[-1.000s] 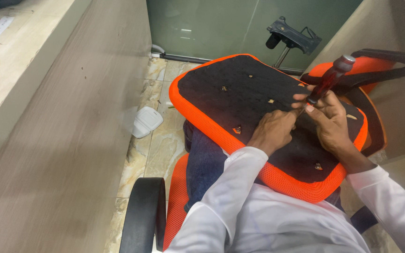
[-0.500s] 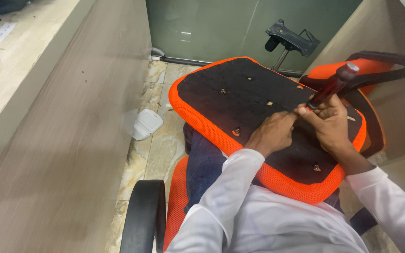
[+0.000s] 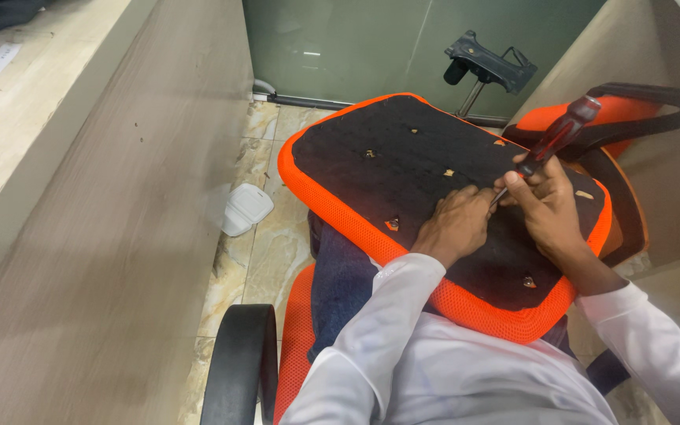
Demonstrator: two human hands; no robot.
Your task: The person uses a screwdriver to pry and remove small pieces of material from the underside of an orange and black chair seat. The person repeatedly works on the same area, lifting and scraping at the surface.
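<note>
**Inspector:** Report on the two hands.

**Assistant:** The right hand point(image 3: 548, 208) has its fingers wrapped closed around a screwdriver with a dark red and black handle point(image 3: 558, 139). The handle slants up and away to the right and the shaft runs down toward the panel, which suits driving at an angle. The left hand point(image 3: 456, 224) rests knuckles-up on the panel just beside the tip, fingers curled and narrow, apparently steadying the tip or a fastener; whether they pinch anything I cannot tell.

**Inspector:** And the workpiece?

**Assistant:** An upturned chair seat with an orange mesh rim and a black fabric-covered underside point(image 3: 403, 157) lies across the person's lap, underside up, so its small metal fittings are exposed to the tool.

**Inspector:** Surroundings?

**Assistant:** A black metal chair mechanism point(image 3: 488, 63) lies on the floor by the green glass partition point(image 3: 356, 39). A white plastic container point(image 3: 244, 208) lies on the tiled floor point(image 3: 273, 252), against the beige wooden desk panel point(image 3: 120, 236).
</note>
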